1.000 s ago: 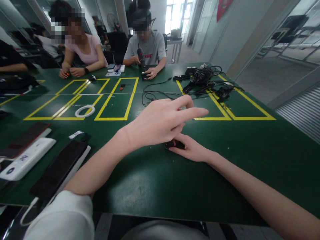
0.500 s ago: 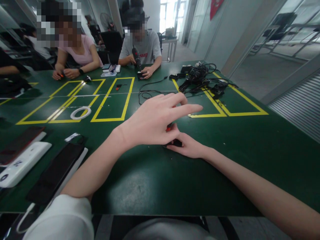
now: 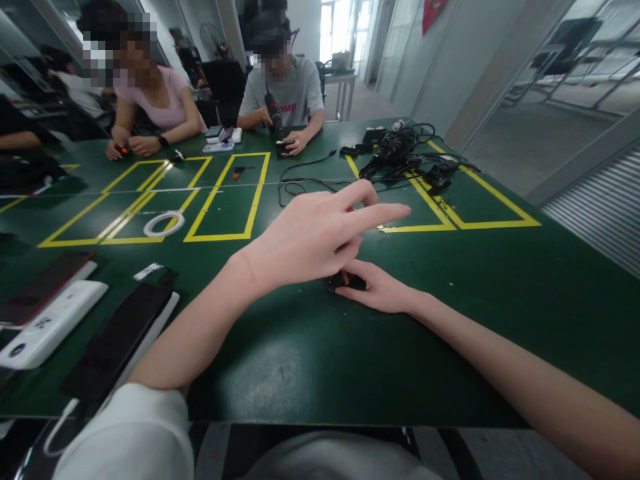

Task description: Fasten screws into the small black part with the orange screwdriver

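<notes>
My left hand [image 3: 313, 233] is raised over the middle of the green table, back of the hand towards me. Its index and middle fingers stretch out to the right, while the thumb and the other fingers curl together; what they hold, if anything, is hidden. Just below and to the right, my right hand [image 3: 377, 287] rests on the table with its fingers round a small black object [image 3: 334, 283]. The black object lies on the tabletop, partly covered by both hands.
Phones and white power banks [image 3: 60, 323] lie at the left. A white tape ring [image 3: 164, 225] sits by yellow taped outlines. Tangled black cables [image 3: 400, 150] lie at the back right. Two people sit across the green table [image 3: 310, 373], one using a black tool [image 3: 273, 112].
A red part seen between my hands earlier is now out of sight. My left thumb and curled fingers have shifted slightly upward. My right hand stays at the black object.
</notes>
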Demonstrator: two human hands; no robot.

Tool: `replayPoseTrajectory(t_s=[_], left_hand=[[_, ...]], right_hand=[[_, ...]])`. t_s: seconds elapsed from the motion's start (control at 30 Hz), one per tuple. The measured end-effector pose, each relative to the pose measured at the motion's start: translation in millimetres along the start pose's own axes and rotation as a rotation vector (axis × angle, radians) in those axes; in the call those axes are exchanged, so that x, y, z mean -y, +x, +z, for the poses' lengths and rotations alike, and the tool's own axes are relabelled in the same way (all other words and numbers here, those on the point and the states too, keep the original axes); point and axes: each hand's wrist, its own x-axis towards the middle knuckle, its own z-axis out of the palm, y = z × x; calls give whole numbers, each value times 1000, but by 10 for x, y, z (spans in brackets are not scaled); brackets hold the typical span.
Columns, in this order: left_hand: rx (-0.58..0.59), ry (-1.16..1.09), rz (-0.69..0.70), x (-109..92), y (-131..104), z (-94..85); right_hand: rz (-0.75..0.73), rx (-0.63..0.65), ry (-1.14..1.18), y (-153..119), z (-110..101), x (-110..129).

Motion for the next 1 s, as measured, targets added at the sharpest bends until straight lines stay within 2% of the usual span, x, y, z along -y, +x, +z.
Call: replayPoseTrajectory(t_s=[0.5, 0.7, 0.83, 1.0], left_hand=[[-6, -19, 40, -5, 0, -10], [-9, 13, 7, 7, 4, 16], [-15, 12, 55, -2, 9, 20], [-24, 31, -11, -10, -6, 32]], right_hand=[[1, -11, 2, -6, -12, 0], [0, 8, -7, 1, -14, 2], [-6, -16, -1, -6, -7, -6], [15, 5, -7, -12, -20, 3]])
